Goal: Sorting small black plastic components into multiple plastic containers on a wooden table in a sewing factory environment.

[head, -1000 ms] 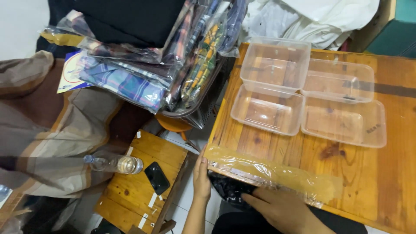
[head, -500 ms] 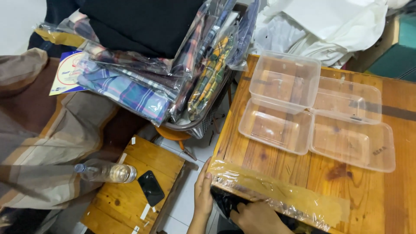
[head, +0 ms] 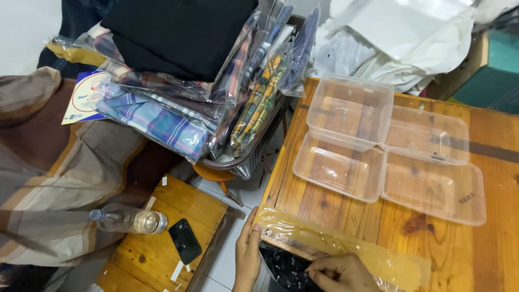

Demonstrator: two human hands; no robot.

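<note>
Head view: left hand (head: 247,254), fingers straight and open, presses the plastic bag's (head: 346,247) end; right hand (head: 341,273) fingers curl, pinching its lower edge on the wooden surface (head: 503,254).

Even, soft indoor light; the picture is sharp. Weak glare lies on the containers (head: 389,146) and plastic bags (head: 216,103). Shadows are faint.
</note>
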